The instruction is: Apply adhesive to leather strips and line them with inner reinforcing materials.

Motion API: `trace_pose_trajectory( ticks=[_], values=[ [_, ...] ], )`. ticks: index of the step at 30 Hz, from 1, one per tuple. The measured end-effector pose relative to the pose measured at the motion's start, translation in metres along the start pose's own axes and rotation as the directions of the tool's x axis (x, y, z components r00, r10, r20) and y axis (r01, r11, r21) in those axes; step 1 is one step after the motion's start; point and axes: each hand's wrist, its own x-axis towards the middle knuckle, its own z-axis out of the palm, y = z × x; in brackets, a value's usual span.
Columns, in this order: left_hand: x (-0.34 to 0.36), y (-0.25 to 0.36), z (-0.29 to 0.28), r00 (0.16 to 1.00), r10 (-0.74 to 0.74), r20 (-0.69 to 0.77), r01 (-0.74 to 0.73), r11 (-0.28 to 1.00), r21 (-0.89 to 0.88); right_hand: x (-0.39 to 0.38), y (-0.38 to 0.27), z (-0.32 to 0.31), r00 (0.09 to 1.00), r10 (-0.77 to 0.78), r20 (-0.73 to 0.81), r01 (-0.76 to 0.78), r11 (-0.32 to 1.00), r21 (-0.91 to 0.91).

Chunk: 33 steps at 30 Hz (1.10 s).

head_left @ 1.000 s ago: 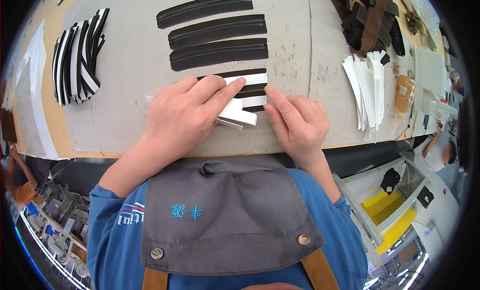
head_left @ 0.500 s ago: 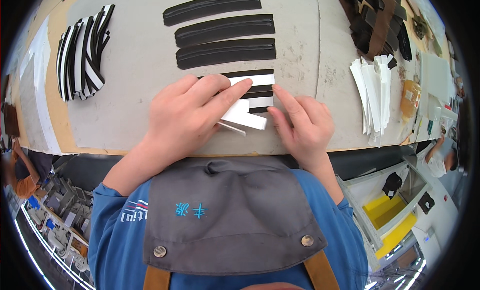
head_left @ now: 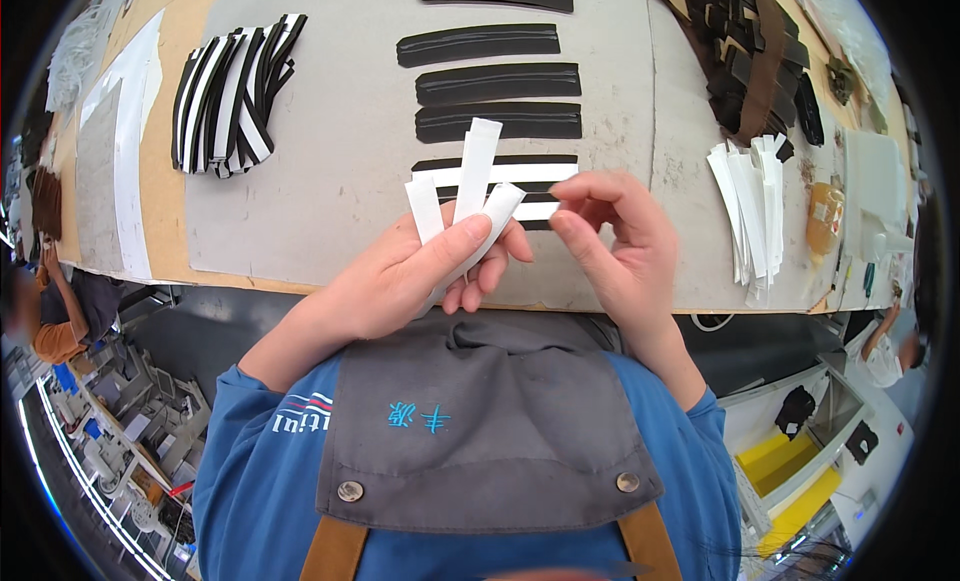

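Observation:
My left hand (head_left: 390, 276) is closed around a few short white strips (head_left: 478, 166), which fan out between thumb and fingers above the table. My right hand (head_left: 635, 256) is just to the right, its thumb and forefinger bent and apart, with nothing visible between them. Right behind my hands lie black strips with white strips on top (head_left: 548, 173), partly covered by the held strips and my fingers. Farther back, several plain black strips (head_left: 500, 83) lie crosswise in a column, each with a glossy line along it.
At the left lies a bundle of black and white strips (head_left: 232, 101). On the right are loose white strips (head_left: 745, 216), a heap of black and brown pieces (head_left: 760, 66) and an amber bottle (head_left: 825, 221). Other people are at the far sides.
My left hand has turned over and lifted off the black strips, so the white strips now point up. My right hand has drawn back slightly from the strips. The view has shifted left.

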Motion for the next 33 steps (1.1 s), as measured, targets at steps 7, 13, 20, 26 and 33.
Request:
trace_pose_trajectory(
  ticks=[7,13,20,26,33],
  values=[
    [0.000,-0.007,0.006,1.000,0.007,0.017,-0.006,0.998,-0.055,-0.002,-0.003,0.007,0.954,0.160,0.252,-0.221,0.947,0.232],
    [0.002,-0.022,0.004,0.981,0.185,-0.053,-0.178,0.976,0.123,-0.004,-0.007,0.000,0.929,0.238,0.284,-0.369,0.659,0.655],
    [-0.004,-0.012,0.001,0.967,0.190,-0.172,-0.135,0.949,0.285,0.002,-0.019,-0.007,0.865,0.333,0.375,-0.493,0.697,0.520],
    [0.006,-0.009,0.015,0.943,0.210,-0.259,-0.155,0.964,0.217,-0.002,-0.020,0.005,0.899,0.341,0.273,-0.431,0.798,0.422],
    [0.010,-0.020,0.014,0.902,0.260,-0.344,-0.217,0.963,0.160,-0.005,-0.016,0.003,0.915,0.294,0.276,-0.375,0.872,0.313]
  ],
)
